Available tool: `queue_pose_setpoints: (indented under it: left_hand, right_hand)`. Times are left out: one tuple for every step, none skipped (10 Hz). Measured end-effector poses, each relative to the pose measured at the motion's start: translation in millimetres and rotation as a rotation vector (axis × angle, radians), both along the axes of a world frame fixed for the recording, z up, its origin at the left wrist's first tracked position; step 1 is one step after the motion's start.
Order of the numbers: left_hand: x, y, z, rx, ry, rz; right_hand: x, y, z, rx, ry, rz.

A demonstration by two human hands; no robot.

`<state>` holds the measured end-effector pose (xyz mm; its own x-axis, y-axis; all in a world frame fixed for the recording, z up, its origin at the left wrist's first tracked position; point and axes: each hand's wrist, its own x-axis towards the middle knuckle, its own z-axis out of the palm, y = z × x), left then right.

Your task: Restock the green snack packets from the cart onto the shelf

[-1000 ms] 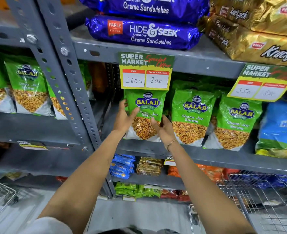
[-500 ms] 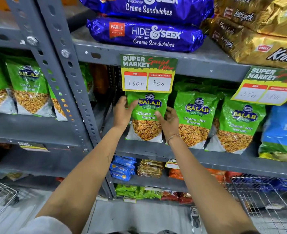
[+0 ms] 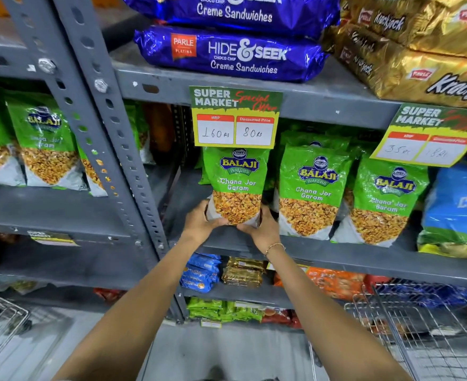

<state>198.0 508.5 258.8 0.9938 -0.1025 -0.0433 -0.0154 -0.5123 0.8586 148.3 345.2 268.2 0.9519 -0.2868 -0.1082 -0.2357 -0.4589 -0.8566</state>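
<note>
Now both hands are gripping one green packet (image 3: 237, 185) upright on the shelf (image 3: 337, 259). Left hand (image 3: 199, 222) and right hand (image 3: 262, 229) are pinching its bottom corners.

Printed on the green packet (image 3: 236, 185) at centre and its two neighbours to the right: "BALAJI WAFERS", "Chana Jor Garam". On the blue packs (image 3: 232, 55) above: "PARLE PLATINA", "HIDE & SEEK CHOCO CHIP Creme Sandwiches"; on the gold packs (image 3: 408, 70): "PARLE" and "Krackjack". On the price card (image 3: 235, 116) hung from the shelf edge: "SUPER MARKET Special Offer", "MRP 160 rs", "Discounted Price 80 rs"; on the right-hand card (image 3: 430, 133), blurred: "SUPER MARKET", "35 rs", second figure unclear.
</note>
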Motion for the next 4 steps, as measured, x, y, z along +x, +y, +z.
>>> queue_pose_setpoints:
  left_hand:
    - [-4, -1, 4, 0.022, 0.0, 0.003]
    - [-17, -4, 6, -0.065, -0.023, 0.067]
    - [-40, -10, 9, 0.09, -0.263, 0.128]
    - [-60, -30, 17, 0.21, -0.457, 0.121]
  right_hand:
    - [0, 0, 1, -0.017, 0.003, 0.013]
    - [-11, 1, -2, -0.071, -0.056, -0.042]
    - [-30, 7, 4, -0.23, -0.121, -0.082]
    - [-49, 10, 2, -0.401, -0.195, -0.066]
